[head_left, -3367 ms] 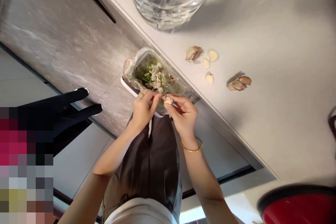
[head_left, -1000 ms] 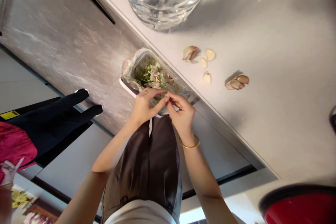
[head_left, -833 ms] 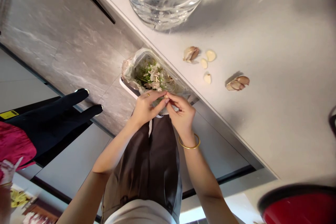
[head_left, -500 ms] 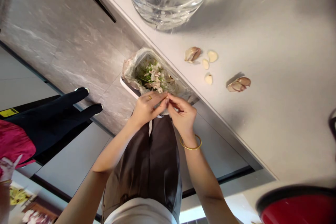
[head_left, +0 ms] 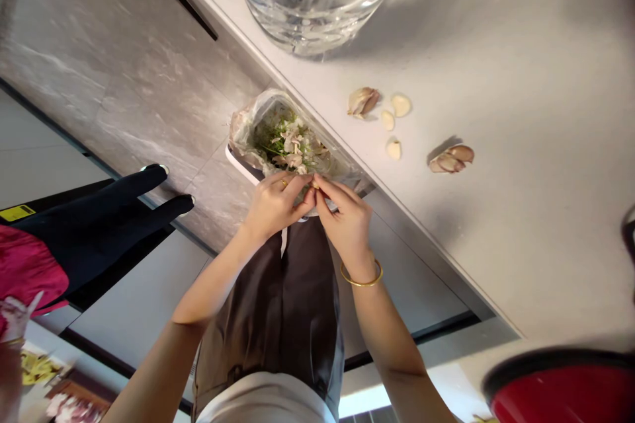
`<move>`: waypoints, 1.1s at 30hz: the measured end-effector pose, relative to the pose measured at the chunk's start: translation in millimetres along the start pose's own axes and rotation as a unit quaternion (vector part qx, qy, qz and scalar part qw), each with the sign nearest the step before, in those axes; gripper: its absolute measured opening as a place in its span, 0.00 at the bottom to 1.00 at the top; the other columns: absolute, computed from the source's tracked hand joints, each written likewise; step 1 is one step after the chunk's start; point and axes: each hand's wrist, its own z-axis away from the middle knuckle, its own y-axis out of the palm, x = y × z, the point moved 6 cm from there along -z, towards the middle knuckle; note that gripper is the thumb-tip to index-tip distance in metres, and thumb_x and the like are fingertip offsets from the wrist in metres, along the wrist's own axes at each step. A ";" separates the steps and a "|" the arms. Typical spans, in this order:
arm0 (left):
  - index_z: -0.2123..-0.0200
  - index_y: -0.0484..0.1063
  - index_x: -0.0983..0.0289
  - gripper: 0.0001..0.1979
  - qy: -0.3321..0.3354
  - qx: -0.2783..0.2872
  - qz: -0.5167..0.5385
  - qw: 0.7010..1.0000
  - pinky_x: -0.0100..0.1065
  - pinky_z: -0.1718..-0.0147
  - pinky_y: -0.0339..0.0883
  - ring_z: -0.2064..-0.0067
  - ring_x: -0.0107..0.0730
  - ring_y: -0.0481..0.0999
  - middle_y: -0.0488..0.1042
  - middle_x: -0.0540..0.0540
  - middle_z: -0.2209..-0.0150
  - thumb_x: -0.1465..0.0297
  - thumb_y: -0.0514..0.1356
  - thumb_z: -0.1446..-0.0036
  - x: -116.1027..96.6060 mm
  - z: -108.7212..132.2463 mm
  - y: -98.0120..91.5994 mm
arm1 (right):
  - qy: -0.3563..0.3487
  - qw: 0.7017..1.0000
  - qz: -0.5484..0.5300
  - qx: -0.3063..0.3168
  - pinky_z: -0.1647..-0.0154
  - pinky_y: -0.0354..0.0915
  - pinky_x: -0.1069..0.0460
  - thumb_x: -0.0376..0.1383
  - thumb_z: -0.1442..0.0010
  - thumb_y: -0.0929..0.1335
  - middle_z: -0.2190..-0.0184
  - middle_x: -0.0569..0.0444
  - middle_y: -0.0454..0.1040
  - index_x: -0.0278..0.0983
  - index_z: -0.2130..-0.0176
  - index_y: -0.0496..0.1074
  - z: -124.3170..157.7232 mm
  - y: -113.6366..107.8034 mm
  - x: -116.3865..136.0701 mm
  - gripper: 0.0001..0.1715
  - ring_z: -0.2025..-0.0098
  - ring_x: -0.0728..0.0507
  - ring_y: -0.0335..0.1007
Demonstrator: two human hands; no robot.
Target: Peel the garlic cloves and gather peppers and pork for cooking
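Note:
My left hand and my right hand meet fingertip to fingertip over a small bin lined with a clear bag that holds garlic skins and green scraps. Both hands pinch a garlic clove, which is almost hidden between the fingers. On the pale counter lie three peeled cloves and two clumps of unpeeled garlic. A ring sits on my left hand and a gold bangle on my right wrist.
A large clear glass container stands at the counter's far end. A red round object fills the lower right corner. Another person's dark legs and pink garment are at the left on the tiled floor.
The clove that showed plainly 3.4 s ago is now almost covered by the fingertips of both hands. The hands have stayed over the bin, shifting only slightly.

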 end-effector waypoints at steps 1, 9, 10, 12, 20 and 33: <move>0.58 0.74 0.64 0.08 -0.003 0.005 -0.011 1.000 0.35 0.60 0.74 0.62 0.36 0.80 0.80 0.55 0.67 0.69 0.57 0.38 -0.1 -0.5 0.7 | -0.005 1.000 0.016 0.006 0.50 0.75 0.49 0.31 0.35 0.66 0.54 0.51 0.81 0.42 0.47 0.76 0.2 0.4 1.4 0.18 0.55 0.44 0.79; 0.61 0.73 0.64 0.07 -0.033 0.040 0.016 0.999 0.33 0.62 0.72 0.64 0.35 0.79 0.78 0.55 0.69 0.71 0.56 0.41 5.3 0.5 6.0 | 0.009 0.996 0.017 0.085 0.47 0.74 0.47 0.33 0.33 0.64 0.52 0.49 0.79 0.43 0.45 0.74 -0.4 4.8 -1.2 0.19 0.52 0.42 0.78; 0.62 0.73 0.63 0.07 -0.039 0.038 0.023 0.998 0.32 0.63 0.72 0.65 0.34 0.79 0.78 0.54 0.69 0.72 0.56 0.41 6.4 0.6 5.4 | 0.010 0.996 0.008 0.085 0.46 0.74 0.47 0.33 0.34 0.65 0.51 0.50 0.79 0.44 0.45 0.74 -0.3 4.4 -1.1 0.19 0.51 0.43 0.78; 0.64 0.73 0.63 0.07 -0.050 0.031 0.038 0.998 0.30 0.65 0.71 0.67 0.31 0.78 0.78 0.53 0.70 0.74 0.56 0.42 7.9 0.3 3.2 | 0.014 0.997 -0.011 0.075 0.46 0.74 0.47 0.33 0.34 0.65 0.51 0.52 0.80 0.45 0.47 0.75 0.5 3.3 -0.7 0.19 0.51 0.43 0.78; 0.57 0.75 0.64 0.10 -0.065 0.029 0.142 0.987 0.29 0.62 0.72 0.64 0.31 0.81 0.82 0.54 0.65 0.71 0.59 0.40 5.1 -3.0 -4.6 | 0.043 0.996 -0.067 0.043 0.46 0.74 0.47 0.33 0.36 0.67 0.48 0.54 0.78 0.47 0.43 0.72 4.9 1.3 -4.8 0.23 0.52 0.44 0.78; 0.58 0.75 0.65 0.11 0.059 0.086 -0.018 0.994 0.31 0.69 0.70 0.70 0.32 0.78 0.77 0.55 0.73 0.68 0.54 0.34 -5.7 0.6 -1.7 | 0.031 0.995 -0.049 0.081 0.53 0.75 0.50 0.32 0.36 0.67 0.55 0.53 0.80 0.46 0.40 0.68 5.9 -3.0 -7.7 0.27 0.59 0.46 0.79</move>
